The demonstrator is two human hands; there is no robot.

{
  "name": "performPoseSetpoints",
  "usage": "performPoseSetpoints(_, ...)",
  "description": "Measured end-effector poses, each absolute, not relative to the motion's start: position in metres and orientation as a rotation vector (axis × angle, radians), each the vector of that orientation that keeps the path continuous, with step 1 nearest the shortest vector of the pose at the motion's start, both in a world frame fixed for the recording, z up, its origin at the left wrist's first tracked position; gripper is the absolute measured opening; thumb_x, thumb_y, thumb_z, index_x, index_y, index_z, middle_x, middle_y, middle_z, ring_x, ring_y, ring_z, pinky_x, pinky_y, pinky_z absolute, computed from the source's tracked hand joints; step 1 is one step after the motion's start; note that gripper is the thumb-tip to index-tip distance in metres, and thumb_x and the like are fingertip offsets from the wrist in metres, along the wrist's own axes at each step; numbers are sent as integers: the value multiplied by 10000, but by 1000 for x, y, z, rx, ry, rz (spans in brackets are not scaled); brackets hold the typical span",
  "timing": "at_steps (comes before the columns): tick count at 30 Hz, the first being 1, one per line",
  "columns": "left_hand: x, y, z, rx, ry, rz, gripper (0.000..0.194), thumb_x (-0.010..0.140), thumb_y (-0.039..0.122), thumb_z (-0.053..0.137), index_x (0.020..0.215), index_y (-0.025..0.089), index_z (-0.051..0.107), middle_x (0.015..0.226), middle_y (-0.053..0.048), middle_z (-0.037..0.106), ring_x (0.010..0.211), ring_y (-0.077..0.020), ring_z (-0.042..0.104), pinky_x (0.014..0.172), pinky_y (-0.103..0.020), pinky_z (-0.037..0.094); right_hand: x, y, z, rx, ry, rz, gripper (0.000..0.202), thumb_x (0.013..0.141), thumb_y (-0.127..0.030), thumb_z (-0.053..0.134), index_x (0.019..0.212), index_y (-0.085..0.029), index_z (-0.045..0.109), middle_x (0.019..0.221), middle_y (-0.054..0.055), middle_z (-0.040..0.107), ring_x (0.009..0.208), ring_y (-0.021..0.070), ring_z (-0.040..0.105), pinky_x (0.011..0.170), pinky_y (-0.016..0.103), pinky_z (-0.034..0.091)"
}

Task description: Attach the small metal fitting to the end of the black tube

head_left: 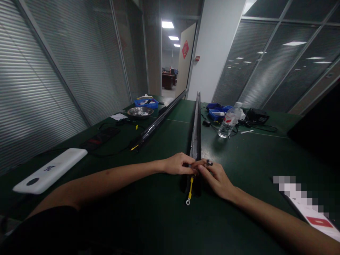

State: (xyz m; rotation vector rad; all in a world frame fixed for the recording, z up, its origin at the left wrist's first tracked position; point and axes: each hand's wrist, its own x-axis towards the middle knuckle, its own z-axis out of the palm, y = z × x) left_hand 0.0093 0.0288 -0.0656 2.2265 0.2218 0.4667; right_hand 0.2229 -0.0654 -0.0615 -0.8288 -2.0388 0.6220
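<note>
A long dark rail (196,138) with a shiny grey face lies lengthwise down the table. Both my hands meet over its near end. My left hand (178,163) comes from the left with its fingers curled onto the rail. From the right, my right hand (217,179) pinches at the same spot, thumb and fingers bent, a ring on one finger. Just what lies between the fingertips is hidden. Below them a yellow wire with a metal ring terminal (188,202) sticks out toward me. A second long dark rail (159,118), glossy on top, lies to the left, with a yellow lead at its near end.
Left on the green table (148,219) are a white power bank (53,170), a dark phone (102,137), a metal bowl (140,112) and a blue tray (146,103). To the right stand a water bottle (230,121), blue bins (216,114), a black adapter (257,115) and cables.
</note>
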Motion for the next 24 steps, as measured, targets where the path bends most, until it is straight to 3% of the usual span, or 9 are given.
performPoseSetpoints(4, 9, 28, -66, 2199, 229, 455, 244, 1012, 354, 676, 1010, 130, 775, 926, -52, 724, 819, -164, 650, 723, -221, 440, 223, -66, -60, -851, -2039, 610, 318, 1118, -329, 452, 1085, -193, 737, 974, 78, 724, 855, 207, 694, 812, 320, 541)
performPoseSetpoints(10, 8, 28, -65, 2180, 245, 431, 248, 1020, 316, 657, 1155, 153, 786, 1078, -69, 742, 868, -163, 650, 739, -218, 451, 224, -70, -59, -940, -1942, 686, 257, 1107, -374, 491, 1117, -182, 661, 799, 17, 643, 678, 168, 617, 687, 284, 508)
performPoseSetpoints(15, 9, 26, -63, 2184, 294, 435, 264, 1009, 340, 656, 1066, 112, 775, 930, -55, 716, 736, -129, 592, 631, -205, 393, 223, -70, -59, -924, -1931, 641, 313, 1113, -403, 476, 988, -185, 663, 792, 24, 634, 686, 168, 595, 665, 283, 482)
performPoseSetpoints(24, 9, 27, -63, 2195, 327, 407, 314, 991, 410, 678, 1044, 110, 755, 808, -10, 624, 621, -94, 478, 555, -201, 315, 225, -69, -61, -937, -1914, 666, 351, 1126, -415, 438, 995, -185, 669, 764, 13, 602, 599, 153, 538, 593, 283, 452)
